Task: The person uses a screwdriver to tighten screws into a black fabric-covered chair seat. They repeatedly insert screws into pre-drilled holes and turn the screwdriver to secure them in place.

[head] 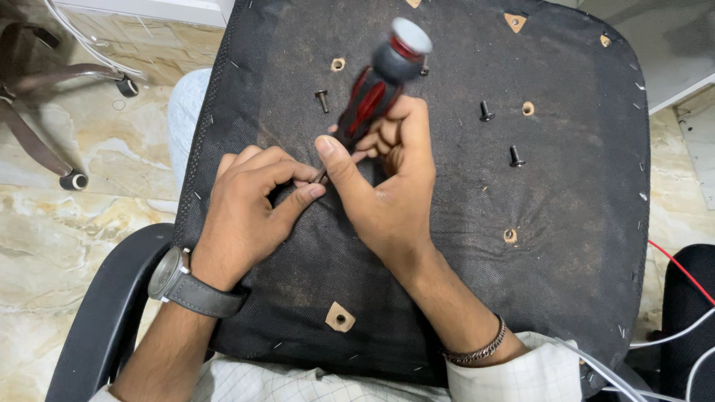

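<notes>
Black fabric chair-seat underside on lap: right hand fingers clamped on red-black screwdriver, left hand fingers pinched together at its tip, contents unseen; best kept upright, steady downward pressure; three loose bolts lie nearby.

Three loose black bolts lie on one upturned seat base, with one red-and-black screwdriver and two hands.
</notes>
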